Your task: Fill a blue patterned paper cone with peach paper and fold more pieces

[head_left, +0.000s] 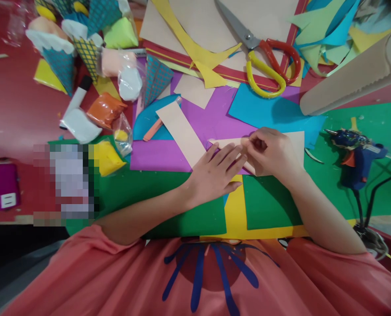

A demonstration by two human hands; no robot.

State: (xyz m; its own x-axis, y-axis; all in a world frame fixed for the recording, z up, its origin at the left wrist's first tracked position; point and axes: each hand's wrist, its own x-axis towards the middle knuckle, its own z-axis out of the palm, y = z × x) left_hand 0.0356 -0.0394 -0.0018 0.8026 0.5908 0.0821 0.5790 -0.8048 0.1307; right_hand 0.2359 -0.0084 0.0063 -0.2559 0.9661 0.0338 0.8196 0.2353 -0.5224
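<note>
My left hand (217,175) lies flat with its fingers spread, pressing on a cream piece of paper (292,147). Beside it, my right hand (273,151) is closed in a pinch, its thumb and fingertips at a raised or folded part of that paper. Both hands cover much of the piece. A cream paper strip (182,131) slants away from my left fingers. Underneath are a purple sheet (162,156) and green sheets (268,202). An orange-pink stick (152,130), perhaps a marker or cutter, lies partly under the strip, on a blue paper piece (143,125).
Large scissors (248,39) with red and yellow handles lie at the back. On the right are a blue glue gun (358,162) and a cream paper roll (350,77). Patterned paper cones (60,66), bagged clay (106,109) and a black-and-white marker (77,101) crowd the left.
</note>
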